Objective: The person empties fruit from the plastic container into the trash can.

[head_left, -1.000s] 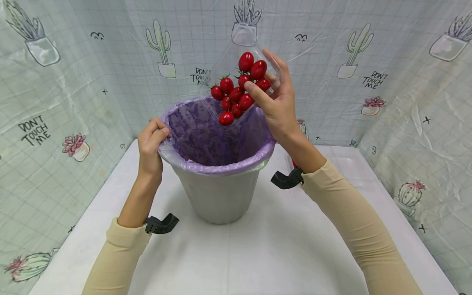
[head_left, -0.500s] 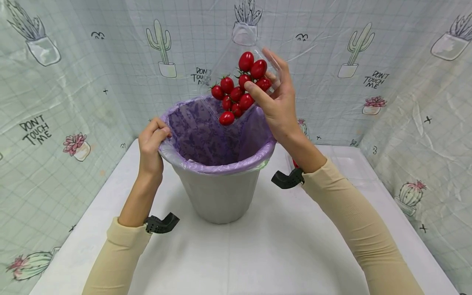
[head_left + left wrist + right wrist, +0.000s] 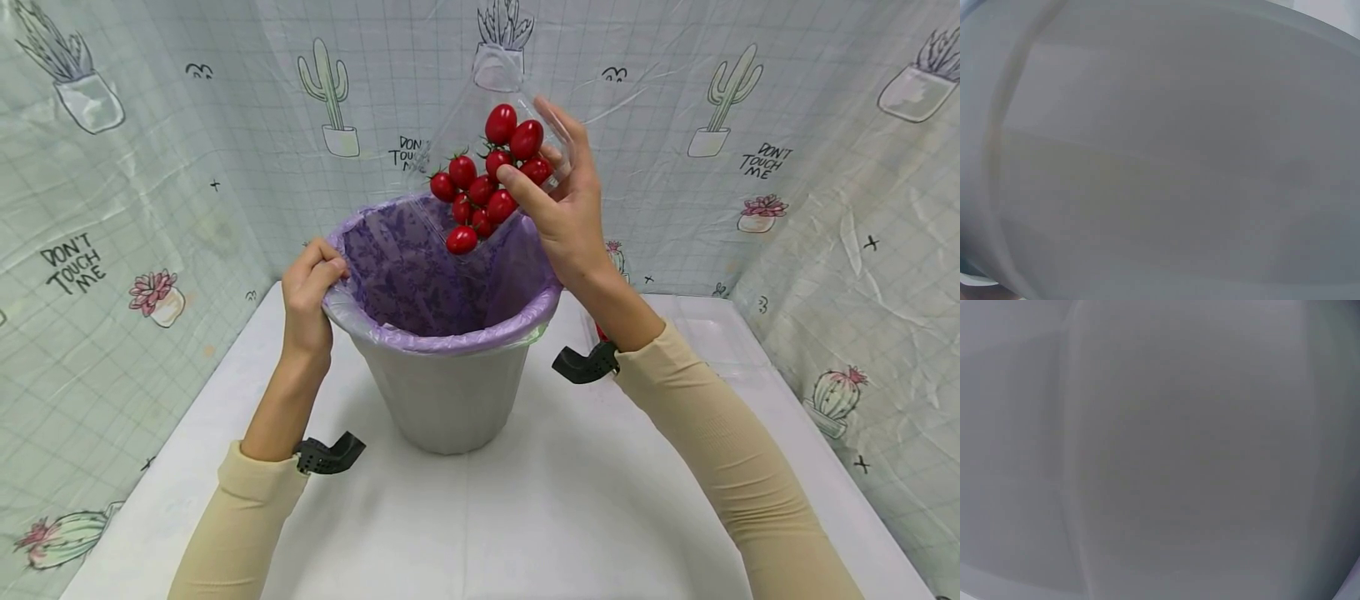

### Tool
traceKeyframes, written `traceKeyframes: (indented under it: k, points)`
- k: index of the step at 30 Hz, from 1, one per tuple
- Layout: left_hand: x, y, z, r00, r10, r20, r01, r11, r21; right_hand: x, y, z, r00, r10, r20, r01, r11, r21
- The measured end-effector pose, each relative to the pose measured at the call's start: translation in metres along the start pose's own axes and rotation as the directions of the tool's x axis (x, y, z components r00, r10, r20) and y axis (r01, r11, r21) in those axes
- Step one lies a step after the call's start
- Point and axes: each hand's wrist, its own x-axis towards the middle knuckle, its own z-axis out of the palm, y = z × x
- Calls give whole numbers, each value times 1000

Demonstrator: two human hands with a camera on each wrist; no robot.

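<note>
A grey-white trash bin (image 3: 450,400) stands upright on the table, lined with a purple patterned bag (image 3: 442,343) folded over its rim. At the bin's left rim, my left hand (image 3: 309,279) grips the edge and the bag, thumb on top. My right hand (image 3: 566,208) holds a clear plastic container (image 3: 480,100) tilted above the bin's opening. Several red cherry tomatoes (image 3: 480,192), some with green stems, show in the container. The thumb lies over its near side, with the other fingers behind. In the left wrist view, the bin's wall (image 3: 1179,156) fills nearly everything; neither wrist view shows fingers.
Behind my right forearm, a bit of something red (image 3: 601,332) shows on the table, mostly hidden. A clear plastic tray (image 3: 708,337) lies at the back right of the white table (image 3: 465,533). Cloth walls (image 3: 247,125) printed with cacti enclose the back and sides.
</note>
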Motion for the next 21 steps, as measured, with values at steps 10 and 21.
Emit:
traceKeyframes:
  k: [10,21]
  points:
    - [0,0,0,1000,7,-3,-7,1000,15,0,1,0,1000,-7,3,7,1000,-2]
    - [0,-2,-1,1000,5,-4,-5,999,33,0,2,1,1000,-20,1,20,1000,-9]
